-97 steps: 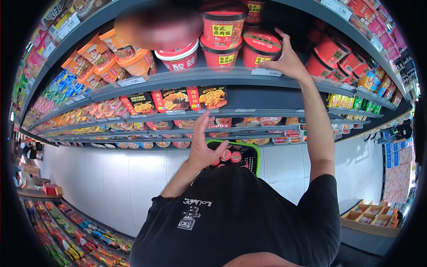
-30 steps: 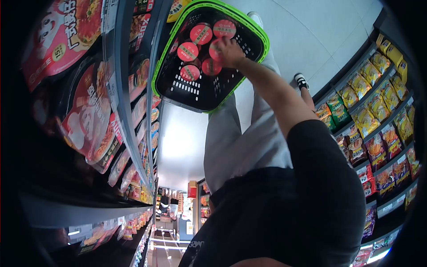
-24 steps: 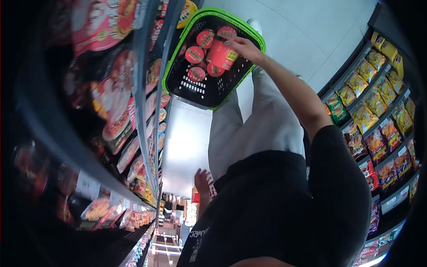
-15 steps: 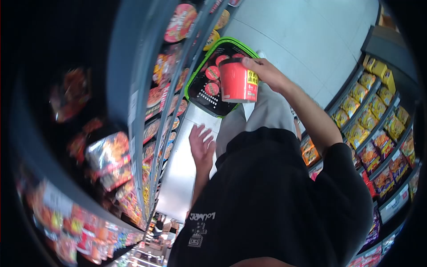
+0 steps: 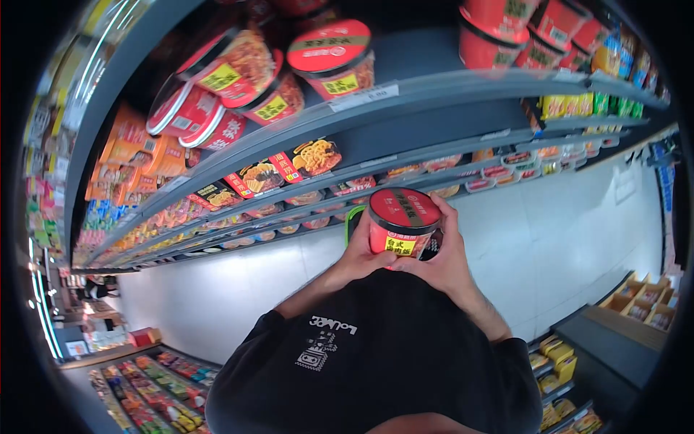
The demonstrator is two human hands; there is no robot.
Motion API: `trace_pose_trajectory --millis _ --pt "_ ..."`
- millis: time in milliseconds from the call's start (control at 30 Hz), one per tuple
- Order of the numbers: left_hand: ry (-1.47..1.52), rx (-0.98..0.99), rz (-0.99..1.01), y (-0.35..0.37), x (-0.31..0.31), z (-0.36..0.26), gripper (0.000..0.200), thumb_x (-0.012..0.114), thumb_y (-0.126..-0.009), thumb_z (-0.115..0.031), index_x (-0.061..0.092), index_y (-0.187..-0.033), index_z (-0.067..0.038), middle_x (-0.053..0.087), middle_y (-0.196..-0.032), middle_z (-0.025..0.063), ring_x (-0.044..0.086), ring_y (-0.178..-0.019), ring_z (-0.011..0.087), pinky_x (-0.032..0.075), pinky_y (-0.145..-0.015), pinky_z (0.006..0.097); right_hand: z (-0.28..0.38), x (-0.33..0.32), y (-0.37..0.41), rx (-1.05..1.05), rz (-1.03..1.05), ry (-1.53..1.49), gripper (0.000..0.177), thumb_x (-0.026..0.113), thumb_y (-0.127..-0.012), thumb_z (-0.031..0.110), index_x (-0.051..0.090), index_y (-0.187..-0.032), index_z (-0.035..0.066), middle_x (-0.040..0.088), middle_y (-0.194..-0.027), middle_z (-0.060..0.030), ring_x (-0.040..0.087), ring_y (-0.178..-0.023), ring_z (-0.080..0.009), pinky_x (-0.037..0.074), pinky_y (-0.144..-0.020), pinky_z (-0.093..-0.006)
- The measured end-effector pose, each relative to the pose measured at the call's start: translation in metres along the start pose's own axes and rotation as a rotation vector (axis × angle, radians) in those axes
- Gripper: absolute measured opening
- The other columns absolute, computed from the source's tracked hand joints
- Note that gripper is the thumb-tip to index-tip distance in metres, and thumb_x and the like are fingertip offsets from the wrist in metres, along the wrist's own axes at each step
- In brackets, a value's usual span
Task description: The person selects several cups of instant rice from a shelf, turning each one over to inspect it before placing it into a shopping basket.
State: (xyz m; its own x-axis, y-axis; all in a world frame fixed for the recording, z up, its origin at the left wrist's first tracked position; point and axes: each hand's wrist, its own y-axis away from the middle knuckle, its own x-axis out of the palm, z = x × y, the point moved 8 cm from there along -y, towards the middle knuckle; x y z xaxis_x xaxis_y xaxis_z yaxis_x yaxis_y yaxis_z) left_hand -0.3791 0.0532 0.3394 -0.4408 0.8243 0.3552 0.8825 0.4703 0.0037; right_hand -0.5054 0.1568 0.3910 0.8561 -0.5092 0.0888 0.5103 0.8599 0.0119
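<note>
Between both hands, in front of my chest, is a red instant-rice tub [image 5: 403,220] with a black-rimmed lid and a yellow label. My left hand [image 5: 361,257] wraps its lower left side. On the other side, my right hand [image 5: 447,253] grips it, and the two thumbs meet near the front bottom. The lid faces up toward me. Behind the tub, a bit of the basket's green rim [image 5: 352,217] shows; most of the basket is hidden by the tub and my hands.
A shelf [image 5: 426,90] runs across ahead, carrying similar tubs [image 5: 332,54] at the left and stacked red tubs [image 5: 499,36] at the right. Boxed noodles [image 5: 311,159] stand one tier lower. Pale floor [image 5: 520,224] lies below. More racks [image 5: 144,390] stand behind me on both sides.
My view has turned toward the shelf. The tub, held in my right hand alone above the basket before, is now nearer my chest. My left hand, open and empty earlier, has closed on it too.
</note>
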Motion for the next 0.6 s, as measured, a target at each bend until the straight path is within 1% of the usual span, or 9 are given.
trace_pose_trajectory --millis 33,133,167,233,267,300,400,567,600 --pt "-0.053 0.077 0.033 0.000 -0.002 -0.012 0.120 0.086 -0.087 -0.044 0.006 -0.166 -0.002 0.033 -0.163 0.0143 0.038 -0.149 0.0236 0.033 -0.123 0.0425 0.019 0.007 -0.006 -0.097 0.029 0.043 0.119 0.102 -0.066 0.026 0.029 -0.157 0.000 0.052 -0.147 -0.0205 0.059 -0.130 -0.0264 0.053 -0.106 -0.0405" --pt "0.088 0.134 0.065 0.006 0.004 -0.049 0.124 0.082 -0.088 -0.053 0.000 -0.167 -0.003 0.026 -0.167 0.0158 0.035 -0.151 0.0236 0.032 -0.123 0.0424 0.051 0.016 -0.023 -0.249 0.117 0.114 0.121 0.103 -0.064 0.024 0.028 -0.156 0.001 0.049 -0.149 -0.0191 0.056 -0.133 -0.0275 0.050 -0.110 -0.0418" --pt "0.019 0.224 0.076 0.006 0.011 -0.070 0.126 0.080 -0.089 -0.055 -0.006 -0.167 -0.003 0.019 -0.170 0.0186 0.032 -0.154 0.0283 0.032 -0.123 0.0465 0.069 0.015 -0.027 -0.378 0.095 0.116 0.121 0.103 -0.064 0.023 0.028 -0.156 0.001 0.046 -0.149 -0.0180 0.054 -0.136 -0.0276 0.048 -0.112 -0.0421" --pt "-0.047 0.340 0.072 0.007 0.007 -0.080 0.125 0.079 -0.090 -0.053 -0.006 -0.167 -0.004 0.018 -0.170 0.0203 0.031 -0.154 0.0314 0.032 -0.122 0.0490 0.109 0.009 -0.039 -0.578 -0.002 0.049 0.120 0.103 -0.063 0.022 0.029 -0.155 0.001 0.038 -0.152 -0.0156 0.048 -0.140 -0.0278 0.043 -0.118 -0.0430" --pt "-0.120 0.433 0.058 0.011 0.006 -0.086 0.125 0.079 -0.090 -0.051 -0.007 -0.167 -0.004 0.016 -0.170 0.0219 0.029 -0.155 0.0345 0.032 -0.122 0.0515 0.131 -0.001 -0.051 -0.703 -0.062 0.057 0.121 0.102 -0.065 0.023 0.026 -0.156 0.001 0.036 -0.153 -0.0168 0.048 -0.141 -0.0289 0.045 -0.117 -0.0444" --pt "-0.210 0.412 0.078 0.014 0.001 -0.085 0.119 0.078 -0.093 -0.045 -0.005 -0.168 -0.006 0.018 -0.169 0.0243 0.035 -0.152 0.0386 0.036 -0.118 0.0533 0.155 -0.003 -0.065 -0.784 -0.092 0.025 0.118 0.099 -0.068 0.022 0.024 -0.157 0.002 0.037 -0.154 -0.0180 0.048 -0.141 -0.0294 0.047 -0.116 -0.0452" --pt "-0.228 0.329 0.056 0.024 -0.012 -0.062 0.112 0.074 -0.095 -0.046 -0.002 -0.168 -0.008 0.023 -0.167 0.0223 0.044 -0.144 0.0342 0.038 -0.116 0.0491 0.204 -0.002 -0.120 -0.830 -0.116 0.046 0.112 0.094 -0.073 0.013 0.022 -0.159 0.004 0.053 -0.144 -0.0181 0.059 -0.130 -0.0274 0.052 -0.110 -0.0431" --pt "-0.222 0.313 0.044 0.042 -0.030 -0.051 0.107 0.075 -0.095 -0.037 0.002 -0.168 -0.008 0.029 -0.164 0.0214 0.050 -0.138 0.0319 0.041 -0.113 0.0462 0.221 0.024 -0.194 -0.890 -0.089 0.304 0.115 0.094 -0.076 0.020 0.017 -0.158 -0.001 0.057 -0.136 -0.0207 0.065 -0.117 -0.0247 0.051 -0.107 -0.0417" --pt "-0.231 0.306 0.026 0.045 -0.035 -0.049 0.106 0.075 -0.095 -0.035 0.003 -0.168 -0.008 0.032 -0.163 0.0210 0.052 -0.137 0.0311 0.041 -0.112 0.0451 0.221 0.032 -0.204 -0.875 -0.068 0.321 0.118 0.095 -0.075 0.024 0.016 -0.158 -0.003 0.056 -0.136 -0.0234 0.065 -0.118 -0.0272 0.051 -0.108 -0.0438"
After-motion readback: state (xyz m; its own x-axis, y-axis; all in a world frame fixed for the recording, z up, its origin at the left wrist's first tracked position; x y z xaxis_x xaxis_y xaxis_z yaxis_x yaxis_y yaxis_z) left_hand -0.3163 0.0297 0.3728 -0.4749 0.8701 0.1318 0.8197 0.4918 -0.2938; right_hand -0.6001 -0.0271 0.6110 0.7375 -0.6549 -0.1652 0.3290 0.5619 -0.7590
